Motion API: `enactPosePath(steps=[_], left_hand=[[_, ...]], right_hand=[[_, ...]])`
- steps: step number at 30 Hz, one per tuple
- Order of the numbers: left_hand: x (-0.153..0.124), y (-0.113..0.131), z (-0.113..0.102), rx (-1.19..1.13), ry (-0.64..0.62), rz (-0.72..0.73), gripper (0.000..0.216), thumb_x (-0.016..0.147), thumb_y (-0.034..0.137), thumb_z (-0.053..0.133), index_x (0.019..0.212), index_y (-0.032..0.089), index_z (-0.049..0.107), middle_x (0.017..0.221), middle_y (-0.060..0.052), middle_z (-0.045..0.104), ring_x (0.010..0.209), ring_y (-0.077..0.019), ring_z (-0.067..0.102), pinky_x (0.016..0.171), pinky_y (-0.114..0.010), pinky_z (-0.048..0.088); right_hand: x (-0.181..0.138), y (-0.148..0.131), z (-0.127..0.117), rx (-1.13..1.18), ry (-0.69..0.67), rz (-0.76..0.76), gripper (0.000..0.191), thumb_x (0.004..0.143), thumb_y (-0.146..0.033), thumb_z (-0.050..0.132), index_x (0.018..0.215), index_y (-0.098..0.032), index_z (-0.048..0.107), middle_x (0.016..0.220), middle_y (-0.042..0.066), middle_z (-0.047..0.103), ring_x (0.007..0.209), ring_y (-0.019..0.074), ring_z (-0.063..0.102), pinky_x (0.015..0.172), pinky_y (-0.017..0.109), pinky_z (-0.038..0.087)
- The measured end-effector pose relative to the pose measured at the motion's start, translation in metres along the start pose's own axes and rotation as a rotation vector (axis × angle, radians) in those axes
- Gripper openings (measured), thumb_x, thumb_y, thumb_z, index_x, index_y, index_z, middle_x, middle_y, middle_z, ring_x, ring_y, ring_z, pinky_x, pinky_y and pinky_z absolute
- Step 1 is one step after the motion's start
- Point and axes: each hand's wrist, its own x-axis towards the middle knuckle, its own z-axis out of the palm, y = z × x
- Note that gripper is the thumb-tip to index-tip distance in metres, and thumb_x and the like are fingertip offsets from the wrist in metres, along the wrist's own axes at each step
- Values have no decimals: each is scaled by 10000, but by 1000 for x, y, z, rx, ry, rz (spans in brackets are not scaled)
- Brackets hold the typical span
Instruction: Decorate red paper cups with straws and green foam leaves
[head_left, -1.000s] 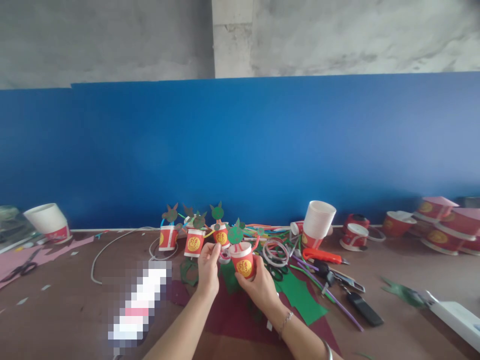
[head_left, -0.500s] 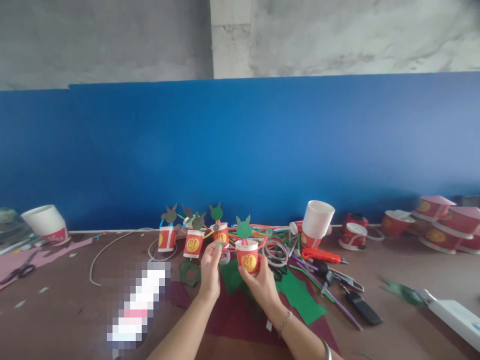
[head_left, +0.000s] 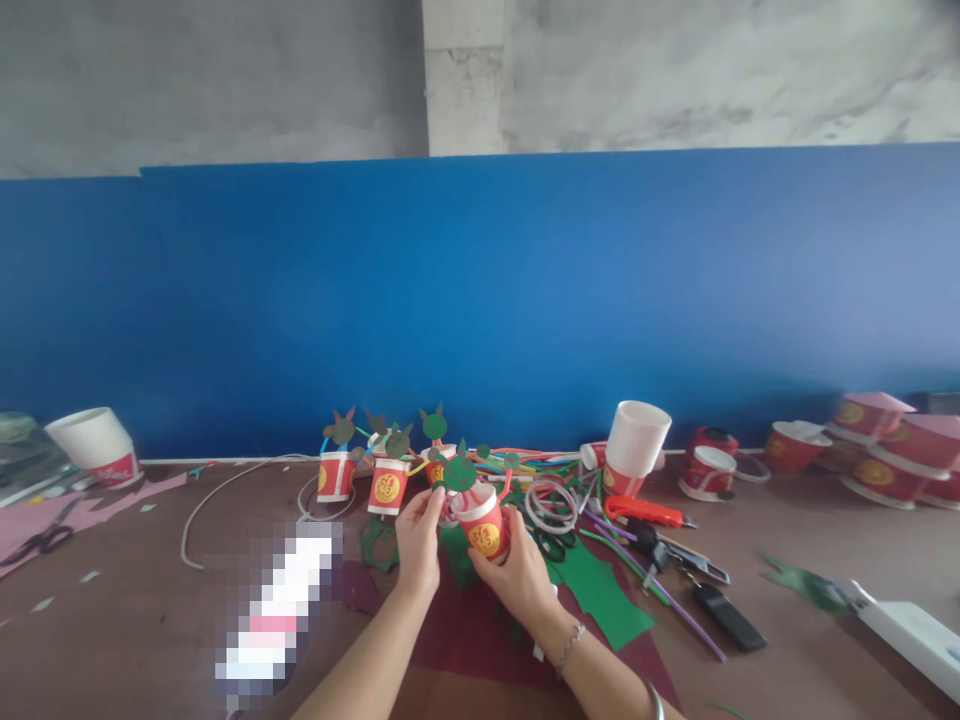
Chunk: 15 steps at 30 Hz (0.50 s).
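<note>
My right hand [head_left: 517, 565] is wrapped round a red paper cup [head_left: 486, 535] with a gold emblem, tilted to the left. A green paper head with pointed ears [head_left: 460, 474] stands up from the cup. A reddish straw arm [head_left: 507, 484] with a green disc at its end sticks out on the right. My left hand [head_left: 418, 540] is closed in a pinch at the cup's left rim, on a small green paper disc [head_left: 439, 487] mostly hidden by the fingers. Behind it stand similar decorated cups [head_left: 388, 487], with paper heads and straw arms.
Green paper [head_left: 604, 590] and dark red paper [head_left: 465, 640] lie under my hands. To the right are stacked cups [head_left: 636, 445], an orange cutter [head_left: 646, 511], keys [head_left: 727, 613] and loose straws. Scissors [head_left: 49, 540] lie far left. A blue panel [head_left: 480, 300] stands behind.
The cup in my right hand has moved left and tipped over to the left, its rim coming to my left hand. My left hand has hardly moved.
</note>
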Motion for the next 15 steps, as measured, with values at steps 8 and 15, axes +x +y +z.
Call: enactPosePath(steps=[8, 15], left_hand=[[0, 0, 1, -17, -21, -16, 342, 651, 379, 748, 878, 140, 657, 781, -31, 703, 729, -156, 643, 698, -253, 473], [3, -4, -2, 18, -7, 29, 301, 671, 397, 726, 821, 160, 617, 712, 9, 653, 663, -128, 611, 644, -227, 444]], right_hand=[[-1, -1, -1, 23, 12, -56, 476, 664, -349, 615, 1088, -198, 460, 924, 62, 668, 798, 223, 652, 676, 294, 489], [-2, 0, -1, 22, -56, -81, 465, 666, -333, 619, 1086, -211, 460, 944, 57, 651, 789, 219, 645, 660, 295, 483]])
